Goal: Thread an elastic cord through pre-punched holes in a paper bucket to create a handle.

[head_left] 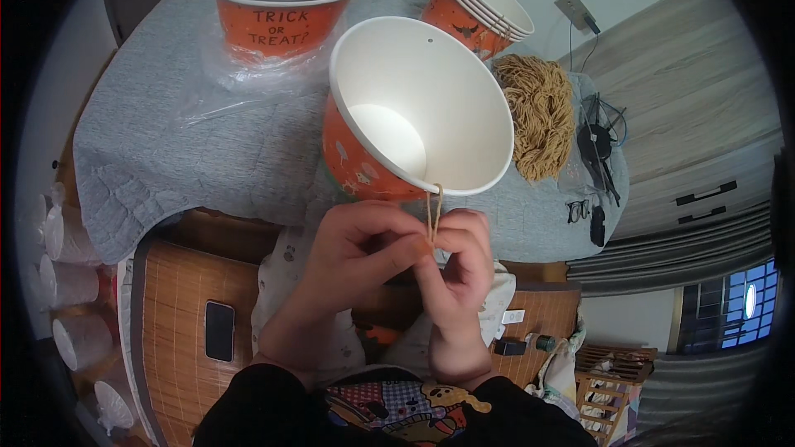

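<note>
An orange paper bucket (364,153) with a white inside stands tilted on the cloth-covered table, its mouth toward me. A tan string (434,207) runs through the near rim and hangs down in two strands. My left hand (373,240) pinches the string just below the rim. Close against it, my right hand (460,261) is also closed on the string, with thumb and fingers together. The fingertips overlap, so the string's ends and any knot are hidden. A small hole shows in the bucket's far wall.
Stacked orange buckets (281,25) stand on plastic wrap at the back left, with a smaller stack (480,12) behind. A tan string bundle (537,116) lies to the right, near cables and glasses (577,212). A phone (219,331) lies on the bamboo-matted seat.
</note>
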A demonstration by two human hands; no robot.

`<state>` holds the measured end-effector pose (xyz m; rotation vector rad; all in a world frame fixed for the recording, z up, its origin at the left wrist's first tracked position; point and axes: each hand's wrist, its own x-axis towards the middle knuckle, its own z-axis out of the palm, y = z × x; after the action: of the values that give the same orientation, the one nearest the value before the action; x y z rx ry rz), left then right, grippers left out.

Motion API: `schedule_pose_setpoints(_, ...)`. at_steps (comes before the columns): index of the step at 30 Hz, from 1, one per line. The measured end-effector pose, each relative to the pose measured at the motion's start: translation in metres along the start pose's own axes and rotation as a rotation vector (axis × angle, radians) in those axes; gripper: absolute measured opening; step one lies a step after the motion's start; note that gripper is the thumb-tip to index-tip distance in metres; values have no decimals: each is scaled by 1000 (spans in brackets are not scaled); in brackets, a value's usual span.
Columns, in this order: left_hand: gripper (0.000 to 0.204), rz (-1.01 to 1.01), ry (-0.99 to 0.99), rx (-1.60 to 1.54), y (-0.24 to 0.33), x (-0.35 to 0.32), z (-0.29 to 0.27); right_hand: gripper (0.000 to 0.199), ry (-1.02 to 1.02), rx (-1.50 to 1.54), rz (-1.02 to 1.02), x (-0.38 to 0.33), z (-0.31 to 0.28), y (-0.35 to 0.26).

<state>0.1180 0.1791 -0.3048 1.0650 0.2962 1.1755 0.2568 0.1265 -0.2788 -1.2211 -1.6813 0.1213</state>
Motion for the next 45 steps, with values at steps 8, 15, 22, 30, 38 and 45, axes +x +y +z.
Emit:
schedule_pose_setpoints(8, 10, -52, -96, 209, 23, -2, -10, 22, -75, 51, 59, -9, 1, 4)
schedule_pose_setpoints(15, 12, -118, -80, 126, 21, -3, -11, 22, -84, 65, 75, -8, 1, -1)
schedule_pose_setpoints(22, 16, -239, -202, 52, 23, 0, -21, 21, -221, 84, -29, -4, -13, -2)
schedule_pose_setpoints(30, 16, -259, -230, -110, 21, 0, -16, 20, -355, 69, -65, -3, -25, -9)
schedule_pose_setpoints(38, 17, -224, 7, -92, 22, -7, -6, 20, -465, 58, -88, -9, -28, -4)
schedule_pose_setpoints(45, 13, -160, 81, -48, 29, -8, 2, 21, -395, 45, -54, -12, -24, -1)
